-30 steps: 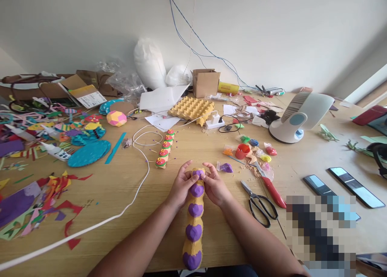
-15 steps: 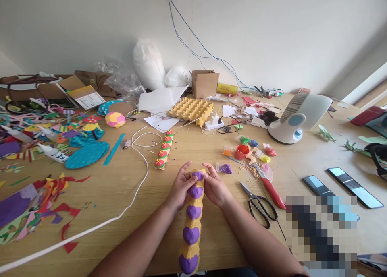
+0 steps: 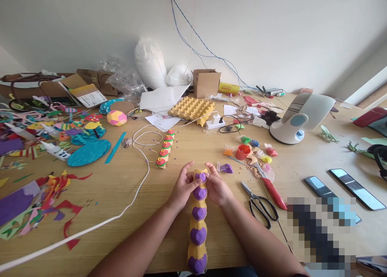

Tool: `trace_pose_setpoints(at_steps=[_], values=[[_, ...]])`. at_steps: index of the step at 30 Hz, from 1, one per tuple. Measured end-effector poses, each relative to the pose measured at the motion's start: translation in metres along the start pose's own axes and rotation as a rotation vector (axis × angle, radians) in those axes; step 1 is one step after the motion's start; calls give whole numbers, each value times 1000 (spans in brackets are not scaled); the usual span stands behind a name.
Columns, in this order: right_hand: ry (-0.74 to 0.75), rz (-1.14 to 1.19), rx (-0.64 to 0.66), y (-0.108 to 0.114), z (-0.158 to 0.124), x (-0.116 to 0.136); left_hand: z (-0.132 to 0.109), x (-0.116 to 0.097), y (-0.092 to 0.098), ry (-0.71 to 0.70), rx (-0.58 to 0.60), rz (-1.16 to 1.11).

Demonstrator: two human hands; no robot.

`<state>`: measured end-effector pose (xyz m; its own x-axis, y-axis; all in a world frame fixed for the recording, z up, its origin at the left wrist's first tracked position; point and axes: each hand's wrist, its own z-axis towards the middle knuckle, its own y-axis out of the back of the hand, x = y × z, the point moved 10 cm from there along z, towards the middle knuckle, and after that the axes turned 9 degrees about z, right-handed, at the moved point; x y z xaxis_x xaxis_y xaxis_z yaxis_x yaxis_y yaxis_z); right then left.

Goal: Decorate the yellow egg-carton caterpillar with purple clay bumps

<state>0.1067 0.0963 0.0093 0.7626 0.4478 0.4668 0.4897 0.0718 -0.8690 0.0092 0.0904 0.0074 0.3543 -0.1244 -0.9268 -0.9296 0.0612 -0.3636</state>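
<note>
A long yellow egg-carton strip (image 3: 198, 224) with several purple-covered bumps stretches from between my hands down to the table's front edge. My left hand (image 3: 184, 185) grips its far end from the left, with the thumb on the topmost purple bump. On the other side my right hand (image 3: 215, 185) pinches the same end, thumb and fingers at its right edge. Beyond my hands and to the left lies a shorter strip (image 3: 165, 149) with red and green bumps and yellow rings. A bag of purple clay (image 3: 226, 168) rests just past my right hand.
Black-handled scissors (image 3: 262, 206), a red-handled knife (image 3: 273, 192) and two phones (image 3: 356, 189) lie at the right. Clay bags surround a red cup (image 3: 243, 151). A white fan (image 3: 298, 122) stands behind. A white cable (image 3: 121, 214) crosses the left side, near paper scraps.
The strip's near end has swung to the right, so the strip now lies straighter. Both hands stay at its far end, with the left thumb slightly further across the top bump.
</note>
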Motion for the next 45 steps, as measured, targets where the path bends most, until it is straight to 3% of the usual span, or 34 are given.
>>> trace_pose_setpoints(at_steps=[5, 13, 31, 45], values=[[-15, 13, -2, 3, 1, -1, 1, 16, -4, 186, 76, -189], [-55, -16, 11, 2, 2, -7, -1, 21, 0, 260, 52, -234], [-46, 16, -61, 10, 4, -8, -1, 19, -7, 222, 97, -226], [-79, 3, -61, 12, 5, -11, -1, 17, -9, 230, 68, -218]])
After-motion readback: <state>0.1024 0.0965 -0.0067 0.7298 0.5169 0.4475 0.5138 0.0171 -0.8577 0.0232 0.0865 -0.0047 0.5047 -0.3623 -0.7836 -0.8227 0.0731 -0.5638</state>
